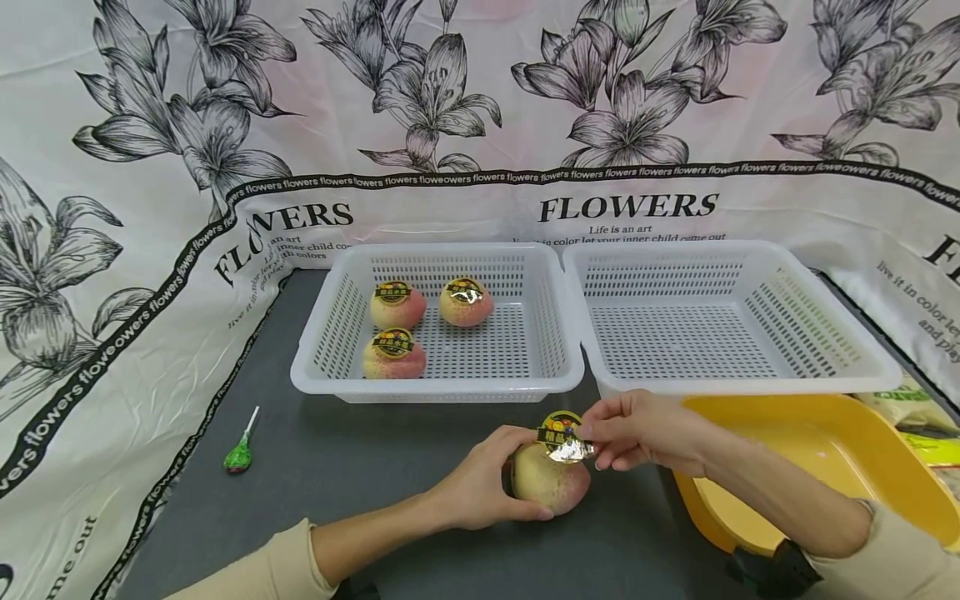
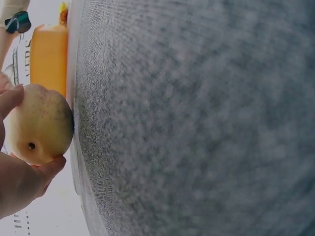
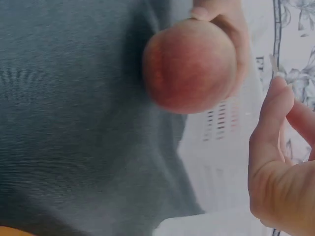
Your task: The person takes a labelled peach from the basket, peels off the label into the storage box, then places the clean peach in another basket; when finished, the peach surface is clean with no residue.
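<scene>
On the dark tabletop in the head view, my left hand (image 1: 480,483) grips a pale yellow and pink peach (image 1: 553,487), thumb along its near side. Between the thumb and fingertips of my right hand (image 1: 648,429) is the edge of a black and gold sticker (image 1: 561,432) with a shiny foil part; it overlaps the top of the peach in this view. From the left wrist, the peach (image 2: 42,125) shows a small dark hole in its side. Its redder side (image 3: 192,69) faces the right wrist camera, where my right hand (image 3: 280,152) stands apart from the fruit.
Behind the hands stands a white basket (image 1: 450,387) with three stickered peaches (image 1: 467,308). A second white basket (image 1: 742,387) adjoins it on the right. A yellow tub (image 1: 795,467) sits under my right forearm, with packets (image 1: 911,408) beyond it. A green lollipop (image 1: 238,456) lies at left.
</scene>
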Tool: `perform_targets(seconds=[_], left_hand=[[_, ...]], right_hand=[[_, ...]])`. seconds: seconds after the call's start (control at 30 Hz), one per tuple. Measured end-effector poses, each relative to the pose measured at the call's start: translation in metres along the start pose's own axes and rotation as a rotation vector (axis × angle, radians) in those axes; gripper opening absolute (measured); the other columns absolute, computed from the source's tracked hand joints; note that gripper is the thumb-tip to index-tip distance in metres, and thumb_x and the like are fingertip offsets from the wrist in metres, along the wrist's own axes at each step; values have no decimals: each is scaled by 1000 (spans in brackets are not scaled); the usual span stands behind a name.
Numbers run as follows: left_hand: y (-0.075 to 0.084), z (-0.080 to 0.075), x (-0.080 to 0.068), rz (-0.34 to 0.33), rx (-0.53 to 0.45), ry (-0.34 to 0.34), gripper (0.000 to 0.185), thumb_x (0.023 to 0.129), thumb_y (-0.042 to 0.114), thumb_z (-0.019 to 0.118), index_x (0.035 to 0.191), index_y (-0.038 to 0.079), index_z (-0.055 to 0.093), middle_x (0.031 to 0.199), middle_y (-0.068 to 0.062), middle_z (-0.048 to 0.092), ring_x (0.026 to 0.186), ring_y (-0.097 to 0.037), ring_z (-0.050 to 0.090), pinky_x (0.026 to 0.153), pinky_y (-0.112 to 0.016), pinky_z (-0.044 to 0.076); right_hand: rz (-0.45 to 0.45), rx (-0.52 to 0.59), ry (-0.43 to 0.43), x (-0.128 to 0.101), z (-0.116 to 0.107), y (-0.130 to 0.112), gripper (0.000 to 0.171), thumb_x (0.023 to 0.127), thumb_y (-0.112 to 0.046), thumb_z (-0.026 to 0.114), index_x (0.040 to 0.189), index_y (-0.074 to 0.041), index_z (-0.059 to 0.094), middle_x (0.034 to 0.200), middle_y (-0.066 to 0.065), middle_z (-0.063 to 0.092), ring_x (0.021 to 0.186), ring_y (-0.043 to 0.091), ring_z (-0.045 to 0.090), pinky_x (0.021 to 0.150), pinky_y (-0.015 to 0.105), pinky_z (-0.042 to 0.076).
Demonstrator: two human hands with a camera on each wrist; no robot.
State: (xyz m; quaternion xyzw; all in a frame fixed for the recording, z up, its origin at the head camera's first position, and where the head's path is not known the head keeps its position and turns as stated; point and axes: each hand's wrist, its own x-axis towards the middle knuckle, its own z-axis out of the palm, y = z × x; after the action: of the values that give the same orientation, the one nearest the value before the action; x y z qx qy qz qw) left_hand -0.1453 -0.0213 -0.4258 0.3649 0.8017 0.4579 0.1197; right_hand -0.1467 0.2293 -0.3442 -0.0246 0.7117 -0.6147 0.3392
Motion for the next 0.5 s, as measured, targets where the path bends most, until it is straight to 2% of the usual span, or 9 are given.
perform_targets(seconds=[0.2,0.37,0.5], left_hand=[[1,2,0,22,-45,-16,70,73,25,85,132,14,50,127,-1,47,111,-10,46,86,-24,45],[1,2,-1,16,-58,-25,70,73,24,85,133,15,49,127,-1,47,111,-10,46,86,-24,45],[1,1,-2,14,-64,-23,70,73,23,85,133,14,49,127,-1,46,111,-11,47,87,-24,45]], right_hand=[[-43,-50,15,-12,-24,22,26,94,-19,63,106,3,57,87,14,66,70,17,63,63,26,52],[-88,-54,-43,-30,-55,37,16,98,-14,54,106,-1,56,87,12,66,73,18,62,65,27,51],[-120,-34,-73,-45,-81,49,12,100,-9,48,106,-7,59,87,5,65,76,18,62,72,32,52]])
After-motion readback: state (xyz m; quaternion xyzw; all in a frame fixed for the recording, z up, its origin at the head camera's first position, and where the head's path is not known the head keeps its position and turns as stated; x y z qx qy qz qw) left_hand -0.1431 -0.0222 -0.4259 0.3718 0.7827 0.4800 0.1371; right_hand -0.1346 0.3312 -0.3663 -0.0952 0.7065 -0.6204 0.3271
